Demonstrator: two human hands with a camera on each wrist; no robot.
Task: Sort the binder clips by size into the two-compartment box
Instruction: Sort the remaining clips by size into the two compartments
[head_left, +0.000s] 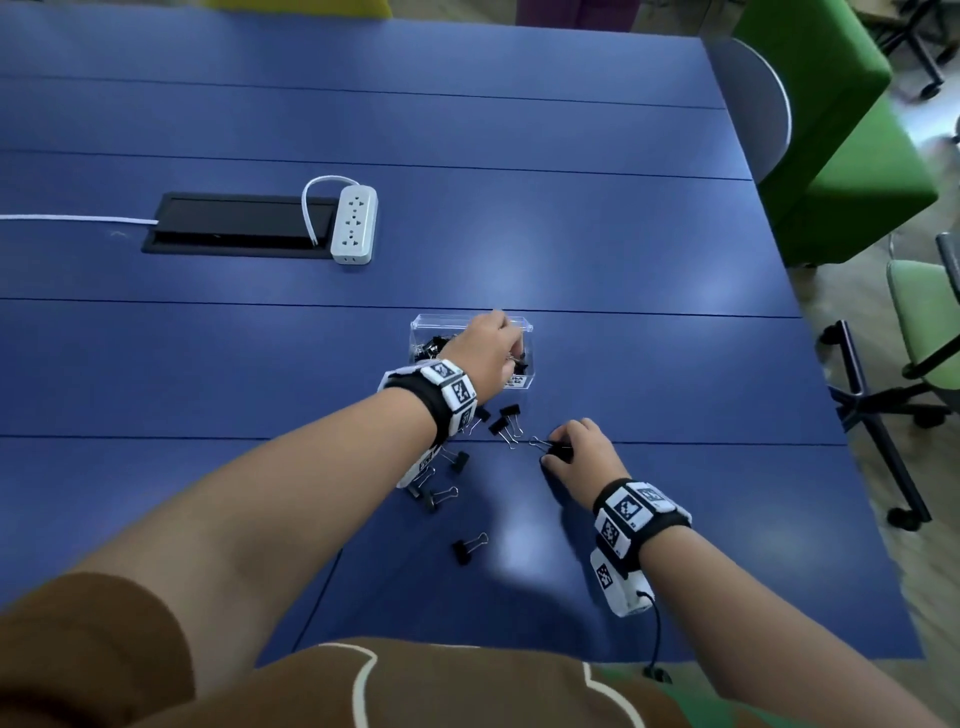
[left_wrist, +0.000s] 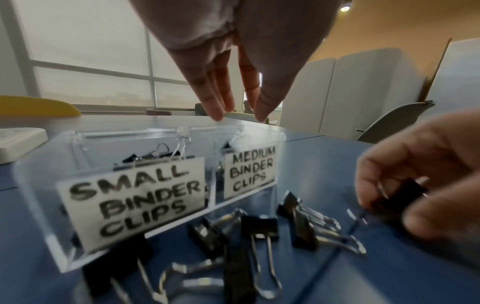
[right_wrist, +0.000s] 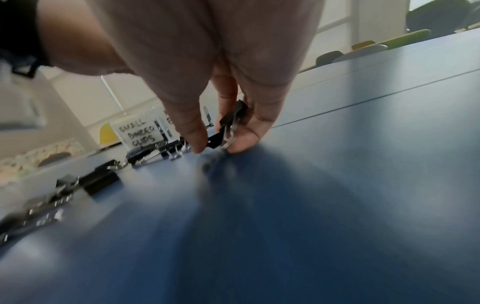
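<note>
Pinched clip (right_wrist: 228, 125): black binder clip, held between right thumb and fingertips of the right hand (head_left: 582, 449), lower edge at or just off the blue table (head_left: 675, 374); contact not clear. In the right wrist view its long axis runs tilted, black body up toward 1 o'clock, wire handles down toward 7 o'clock near the fingertips. Size hard to call from here, so the target compartment is a judgement only.

Clear box (head_left: 423, 330) lies at about 10–11 o'clock from the right hand in the head view, near but apart, with loose clips (head_left: 506, 423) on the table between the two. Labels on the near wall: small compartment (left_wrist: 132, 197) at the left, medium compartment (left_wrist: 249, 170) at the right, which is the side nearer the right hand. So the coming move, as I judge it, is a lift and a carry toward 10–11 o'clock over the loose clips, then a drop over the near wall.

Left hand (left_wrist: 233, 67) hovers over the box, fingers straight and close together, pointing down near the divider and medium side, holding nothing that shows. It sits in the drop path; some risk of the hands crowding.

More clips (head_left: 470, 548) are scattered at 7–8 o'clock from the right hand, unsorted. Both compartments hold some clips already.

Power strip (head_left: 356, 223) far off at 11 o'clock.
</note>
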